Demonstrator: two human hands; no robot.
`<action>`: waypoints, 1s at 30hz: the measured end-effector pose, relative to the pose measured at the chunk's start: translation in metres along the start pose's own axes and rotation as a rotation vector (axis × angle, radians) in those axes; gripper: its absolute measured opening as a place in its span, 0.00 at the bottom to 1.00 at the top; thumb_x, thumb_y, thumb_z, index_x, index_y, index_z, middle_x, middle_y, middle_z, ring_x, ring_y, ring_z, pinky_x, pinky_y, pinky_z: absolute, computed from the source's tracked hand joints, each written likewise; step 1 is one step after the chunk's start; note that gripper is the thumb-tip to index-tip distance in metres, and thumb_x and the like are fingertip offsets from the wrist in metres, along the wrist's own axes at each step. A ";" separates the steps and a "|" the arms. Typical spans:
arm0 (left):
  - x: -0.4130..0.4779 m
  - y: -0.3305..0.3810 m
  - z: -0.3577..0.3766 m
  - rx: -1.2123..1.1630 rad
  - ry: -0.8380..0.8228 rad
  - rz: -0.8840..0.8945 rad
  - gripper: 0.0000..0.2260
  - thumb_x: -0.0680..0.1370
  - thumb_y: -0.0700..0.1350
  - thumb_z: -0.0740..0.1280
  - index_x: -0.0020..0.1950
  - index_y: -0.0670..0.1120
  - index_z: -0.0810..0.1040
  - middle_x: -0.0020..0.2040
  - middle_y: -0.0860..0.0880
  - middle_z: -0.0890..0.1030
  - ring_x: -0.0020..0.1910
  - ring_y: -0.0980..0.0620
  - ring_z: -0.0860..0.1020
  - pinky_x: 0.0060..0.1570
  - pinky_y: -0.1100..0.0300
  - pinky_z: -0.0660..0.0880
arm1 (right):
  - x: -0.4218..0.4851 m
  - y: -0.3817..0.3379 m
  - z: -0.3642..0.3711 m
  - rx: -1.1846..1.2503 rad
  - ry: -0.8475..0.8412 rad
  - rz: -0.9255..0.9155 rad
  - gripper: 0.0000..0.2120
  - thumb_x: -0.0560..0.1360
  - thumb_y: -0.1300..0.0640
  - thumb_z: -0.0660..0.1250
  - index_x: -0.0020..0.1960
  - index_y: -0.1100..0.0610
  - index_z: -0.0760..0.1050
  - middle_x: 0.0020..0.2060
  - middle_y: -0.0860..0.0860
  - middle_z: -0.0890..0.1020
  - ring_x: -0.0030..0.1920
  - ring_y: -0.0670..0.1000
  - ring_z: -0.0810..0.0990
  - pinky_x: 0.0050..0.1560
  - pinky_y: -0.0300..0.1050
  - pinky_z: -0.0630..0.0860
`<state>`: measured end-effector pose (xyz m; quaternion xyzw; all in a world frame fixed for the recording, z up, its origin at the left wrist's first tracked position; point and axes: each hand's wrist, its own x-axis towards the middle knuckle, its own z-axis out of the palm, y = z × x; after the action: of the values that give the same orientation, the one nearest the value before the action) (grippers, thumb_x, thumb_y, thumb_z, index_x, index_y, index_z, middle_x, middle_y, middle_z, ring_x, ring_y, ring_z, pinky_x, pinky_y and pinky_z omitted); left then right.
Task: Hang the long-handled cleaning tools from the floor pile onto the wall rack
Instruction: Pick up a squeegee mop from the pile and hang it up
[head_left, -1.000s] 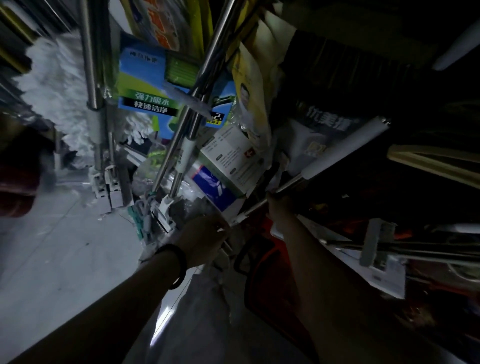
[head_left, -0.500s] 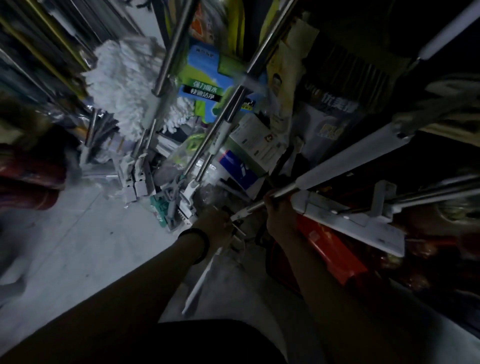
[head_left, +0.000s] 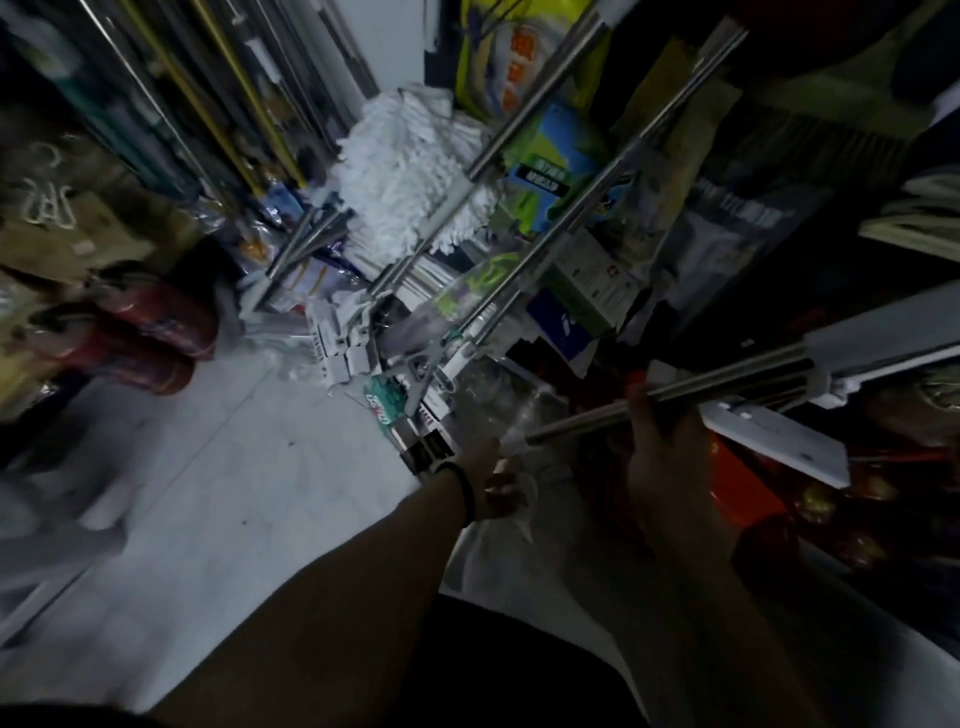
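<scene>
Mop handle (head_left: 670, 397) higher; labels seemingly illegible.

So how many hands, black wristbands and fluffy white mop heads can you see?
Hands: 2, the left hand and the right hand, which grips a metal pole
Black wristband: 1
Fluffy white mop head: 1 as far as the blur lets me tell
Total: 4
</scene>
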<state>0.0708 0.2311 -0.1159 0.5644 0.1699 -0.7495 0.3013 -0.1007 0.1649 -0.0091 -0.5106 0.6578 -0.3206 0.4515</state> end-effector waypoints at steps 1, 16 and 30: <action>0.001 -0.003 -0.007 -0.106 0.003 0.040 0.13 0.84 0.51 0.61 0.44 0.44 0.75 0.27 0.44 0.76 0.33 0.45 0.71 0.38 0.54 0.73 | -0.010 -0.010 0.003 0.033 -0.025 -0.044 0.33 0.71 0.22 0.65 0.63 0.45 0.80 0.63 0.50 0.84 0.65 0.56 0.81 0.68 0.64 0.76; 0.005 0.005 -0.049 -0.795 -0.079 0.184 0.11 0.87 0.41 0.58 0.51 0.36 0.74 0.46 0.39 0.77 0.44 0.44 0.77 0.42 0.50 0.84 | -0.027 -0.049 0.012 -0.197 -0.159 -0.028 0.36 0.75 0.28 0.65 0.65 0.58 0.81 0.58 0.52 0.86 0.58 0.53 0.85 0.61 0.48 0.81; -0.046 0.036 -0.014 -0.509 -0.045 0.578 0.08 0.82 0.37 0.67 0.60 0.37 0.76 0.46 0.39 0.80 0.41 0.44 0.84 0.38 0.52 0.85 | -0.016 -0.062 0.079 -0.741 -0.504 -0.354 0.15 0.78 0.50 0.72 0.62 0.53 0.81 0.54 0.49 0.84 0.56 0.51 0.82 0.52 0.42 0.77</action>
<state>0.1129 0.2243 -0.0738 0.4798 0.1776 -0.5796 0.6342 -0.0031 0.1666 0.0195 -0.8029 0.5009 -0.0029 0.3231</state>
